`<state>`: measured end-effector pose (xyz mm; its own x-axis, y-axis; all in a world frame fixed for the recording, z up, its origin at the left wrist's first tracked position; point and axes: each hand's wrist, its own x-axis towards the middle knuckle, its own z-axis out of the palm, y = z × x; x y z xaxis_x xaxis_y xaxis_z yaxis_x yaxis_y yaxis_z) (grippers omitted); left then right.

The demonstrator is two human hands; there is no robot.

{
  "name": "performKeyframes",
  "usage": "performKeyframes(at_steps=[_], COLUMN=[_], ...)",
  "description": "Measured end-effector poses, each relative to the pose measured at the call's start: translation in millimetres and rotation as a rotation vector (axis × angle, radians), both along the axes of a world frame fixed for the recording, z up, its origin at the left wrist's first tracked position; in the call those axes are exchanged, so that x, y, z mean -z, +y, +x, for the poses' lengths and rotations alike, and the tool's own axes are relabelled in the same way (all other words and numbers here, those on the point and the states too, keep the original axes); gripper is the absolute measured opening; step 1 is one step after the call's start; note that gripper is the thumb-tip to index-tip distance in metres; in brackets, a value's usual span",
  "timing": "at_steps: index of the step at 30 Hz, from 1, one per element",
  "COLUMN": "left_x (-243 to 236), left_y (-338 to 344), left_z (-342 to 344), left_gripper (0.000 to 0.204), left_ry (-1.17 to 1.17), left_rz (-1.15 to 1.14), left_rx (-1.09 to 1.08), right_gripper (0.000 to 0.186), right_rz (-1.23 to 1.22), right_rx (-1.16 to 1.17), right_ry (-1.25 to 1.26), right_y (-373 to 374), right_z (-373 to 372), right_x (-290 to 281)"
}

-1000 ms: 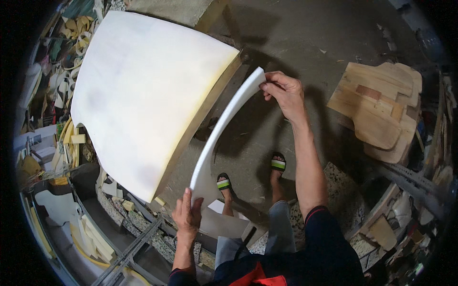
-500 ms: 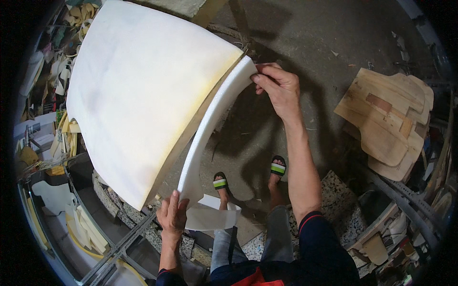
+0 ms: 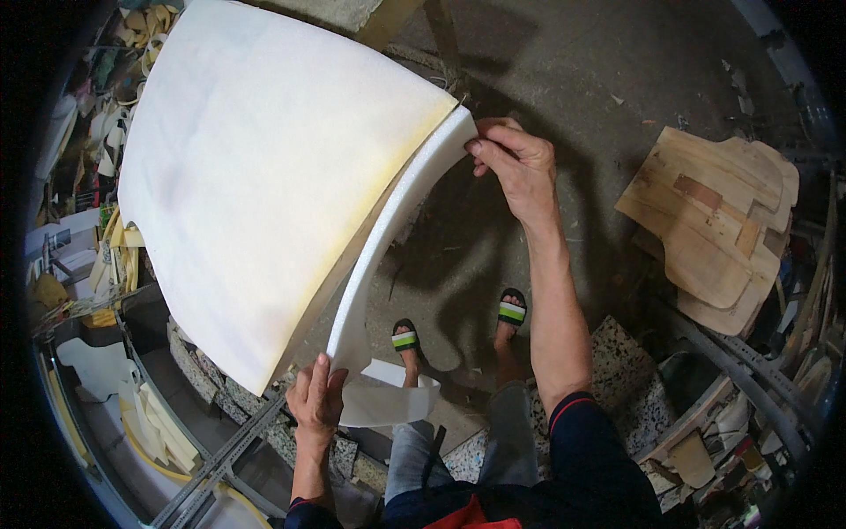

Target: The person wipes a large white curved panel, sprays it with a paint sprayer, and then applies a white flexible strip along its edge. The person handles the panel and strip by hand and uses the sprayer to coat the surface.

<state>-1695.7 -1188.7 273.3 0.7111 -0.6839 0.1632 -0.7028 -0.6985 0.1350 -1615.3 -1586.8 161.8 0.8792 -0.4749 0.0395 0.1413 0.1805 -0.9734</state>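
A long curved strip of white foam [image 3: 386, 225] is held upright on edge alongside the yellowed right edge of a large white padded panel [image 3: 256, 176]. My right hand [image 3: 515, 167] pinches the strip's far end near the panel's upper corner. My left hand [image 3: 317, 397] grips the near end below the panel's lower corner; some fingertips are hidden. A narrow gap shows between strip and panel along the middle. A loose white sheet [image 3: 383, 404] hangs below the strip beside my left hand.
Stacked wooden templates [image 3: 705, 220] lie at the right. Foam scraps [image 3: 123, 238] pile along the left, above compartments of offcuts [image 3: 163, 423] with metal rails [image 3: 229, 458]. Speckled foam [image 3: 617, 370] is beside my legs. My sandaled feet [image 3: 512, 309] stand on a concrete floor.
Over the last second both hands have moved left with the strip, bringing it close alongside the panel's edge; its far end has risen in view. Little has changed in the last half second.
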Motion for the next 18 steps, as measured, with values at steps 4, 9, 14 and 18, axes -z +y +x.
performKeyframes(at_steps=[4,9,14,18], left_x=[0.1,0.9,0.6,-0.6], left_y=[0.5,1.3,1.3,1.3], left_z=[0.8,1.6,2.1,1.2], left_gripper=[0.068,0.071,0.071,0.075], left_ry=[0.011,0.01,0.0,0.03], left_rz=[-0.009,-0.011,-0.015,-0.017], left_rx=[0.009,0.008,0.006,-0.013], right_gripper=[0.016,0.017,0.017,0.017], right_rz=[0.006,0.013,0.019,0.001], right_rx=[0.006,0.009,-0.002,0.005], right_ry=[-0.02,-0.036,-0.026,-0.023], right_y=[0.7,2.0,2.4,3.4], right_z=[0.7,2.3,3.8,4.8], right_x=[0.5,-0.6,1.7,3.4])
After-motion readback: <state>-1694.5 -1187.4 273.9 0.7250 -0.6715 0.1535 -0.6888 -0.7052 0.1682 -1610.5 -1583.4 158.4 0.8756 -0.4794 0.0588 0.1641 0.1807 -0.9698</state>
